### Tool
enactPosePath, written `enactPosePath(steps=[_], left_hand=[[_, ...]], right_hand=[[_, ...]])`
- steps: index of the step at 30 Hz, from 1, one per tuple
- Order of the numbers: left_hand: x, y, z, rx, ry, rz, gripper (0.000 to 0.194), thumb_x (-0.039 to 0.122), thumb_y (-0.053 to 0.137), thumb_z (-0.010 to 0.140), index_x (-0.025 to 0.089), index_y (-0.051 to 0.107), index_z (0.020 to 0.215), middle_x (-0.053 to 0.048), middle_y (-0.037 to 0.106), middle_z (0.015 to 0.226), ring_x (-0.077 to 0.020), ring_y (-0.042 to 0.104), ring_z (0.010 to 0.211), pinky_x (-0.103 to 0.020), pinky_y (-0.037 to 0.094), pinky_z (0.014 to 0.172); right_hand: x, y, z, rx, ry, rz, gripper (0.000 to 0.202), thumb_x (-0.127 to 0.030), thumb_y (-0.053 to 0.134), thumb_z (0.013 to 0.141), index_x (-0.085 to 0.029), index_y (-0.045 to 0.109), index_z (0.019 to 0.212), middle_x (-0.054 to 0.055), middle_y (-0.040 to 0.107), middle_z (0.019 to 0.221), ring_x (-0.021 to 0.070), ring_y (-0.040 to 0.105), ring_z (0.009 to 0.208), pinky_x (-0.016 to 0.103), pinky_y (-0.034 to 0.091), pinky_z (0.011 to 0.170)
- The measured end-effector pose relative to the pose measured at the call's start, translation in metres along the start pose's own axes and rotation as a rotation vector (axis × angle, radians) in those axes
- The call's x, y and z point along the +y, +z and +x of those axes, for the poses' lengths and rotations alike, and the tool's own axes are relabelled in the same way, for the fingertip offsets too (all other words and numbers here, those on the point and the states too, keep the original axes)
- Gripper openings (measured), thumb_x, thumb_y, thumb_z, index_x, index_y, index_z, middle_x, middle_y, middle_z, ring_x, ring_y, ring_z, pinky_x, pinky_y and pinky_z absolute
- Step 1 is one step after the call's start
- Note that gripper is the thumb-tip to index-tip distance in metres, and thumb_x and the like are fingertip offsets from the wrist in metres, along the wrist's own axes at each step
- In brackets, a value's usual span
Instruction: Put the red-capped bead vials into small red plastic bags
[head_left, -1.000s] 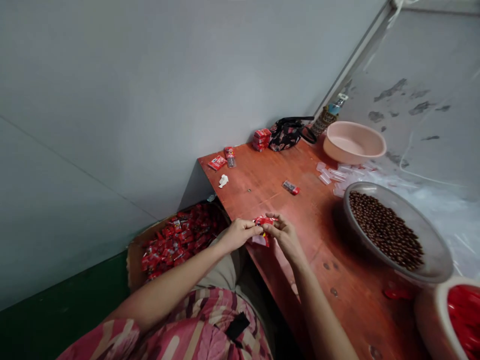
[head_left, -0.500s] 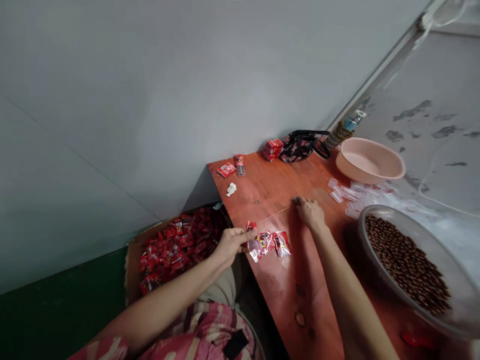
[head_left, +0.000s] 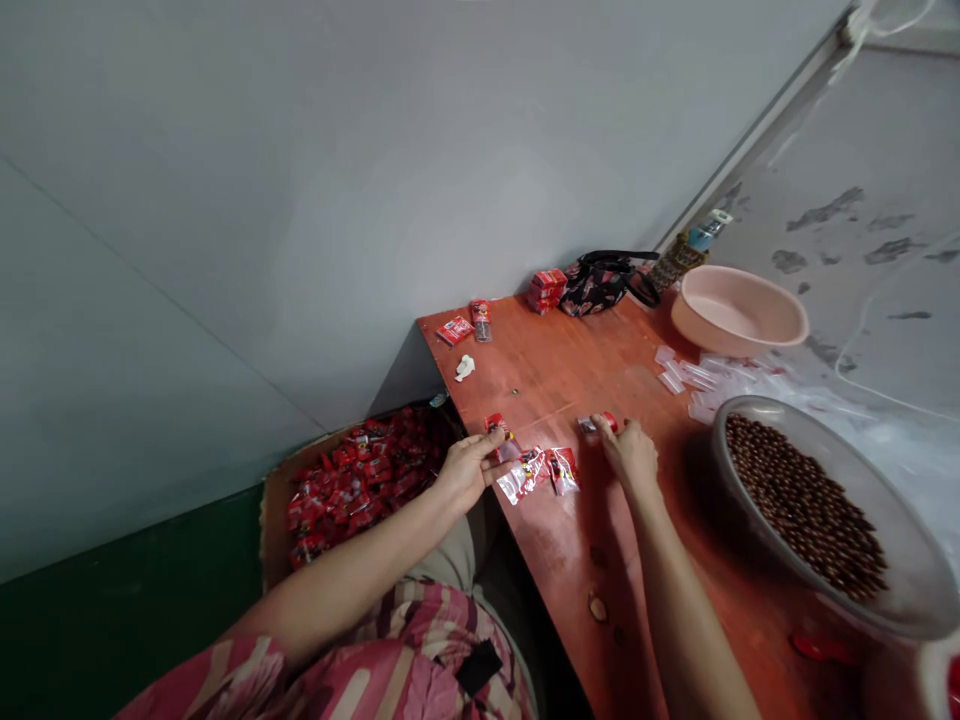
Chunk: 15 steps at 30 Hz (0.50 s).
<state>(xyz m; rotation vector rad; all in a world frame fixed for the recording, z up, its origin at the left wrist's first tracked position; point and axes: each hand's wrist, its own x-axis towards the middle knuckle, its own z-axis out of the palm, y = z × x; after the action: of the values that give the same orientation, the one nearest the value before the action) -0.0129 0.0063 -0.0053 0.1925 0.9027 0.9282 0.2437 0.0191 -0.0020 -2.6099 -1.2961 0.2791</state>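
Observation:
My left hand [head_left: 466, 468] pinches a small red packet with a clear part [head_left: 501, 438] over the near-left edge of the red table [head_left: 555, 570]. Just right of that packet lie a shiny red and clear wrapper [head_left: 525, 476] and another red packet [head_left: 564, 470]. Farther right, my right hand [head_left: 630, 452] has its fingers closed on a small red and clear packet [head_left: 598, 424] at the table surface. Both hands are apart from each other.
A box of red packets [head_left: 360, 480] stands left below the table. To the right are a bowl of brown balls [head_left: 802, 510], clear plastic pieces [head_left: 697, 375] and a pink basin [head_left: 739, 310]. Red boxes [head_left: 547, 290] and a dark bag [head_left: 600, 285] sit behind.
My right hand has turned and drawn back slightly, and the red part of its packet now shows. The packet in my left hand has tilted and moved slightly up and left.

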Motion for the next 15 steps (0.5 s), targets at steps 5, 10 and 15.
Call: enactPosePath(steps=[5, 10, 15], left_hand=[[0.002, 0.003, -0.005, 0.041, -0.002, -0.056, 0.02, 0.024, 0.07, 0.068, 0.01, 0.06, 0.077, -0.007, 0.065, 0.069, -0.0177, 0.065, 0.06, -0.026, 0.055, 0.054], [0.002, 0.002, -0.003, 0.062, -0.009, -0.134, 0.025, 0.026, 0.072, 0.066, 0.011, 0.059, 0.081, -0.006, 0.065, 0.069, -0.0179, 0.065, 0.061, -0.028, 0.055, 0.058], [0.008, -0.001, -0.003, 0.079, -0.012, -0.186, 0.025, 0.027, 0.072, 0.066, 0.012, 0.06, 0.082, -0.004, 0.064, 0.068, -0.0164, 0.064, 0.06, -0.026, 0.054, 0.056]], right_hand=[[-0.018, 0.01, 0.014, -0.053, -0.068, 0.094, 0.055, -0.05, 0.054, 0.07, -0.013, 0.056, 0.11, 0.016, 0.066, 0.091, 0.027, 0.063, 0.083, 0.032, 0.044, 0.065], [-0.029, 0.009, 0.008, -0.082, -0.15, 0.153, 0.031, -0.041, 0.059, 0.065, -0.017, 0.066, 0.084, 0.013, 0.067, 0.078, 0.0289, 0.062, 0.077, 0.031, 0.04, 0.058], [-0.037, 0.005, -0.04, -0.02, -0.209, 0.334, 0.036, -0.047, 0.045, 0.077, -0.016, 0.063, 0.078, 0.007, 0.064, 0.066, 0.0214, 0.059, 0.065, 0.028, 0.04, 0.055]])
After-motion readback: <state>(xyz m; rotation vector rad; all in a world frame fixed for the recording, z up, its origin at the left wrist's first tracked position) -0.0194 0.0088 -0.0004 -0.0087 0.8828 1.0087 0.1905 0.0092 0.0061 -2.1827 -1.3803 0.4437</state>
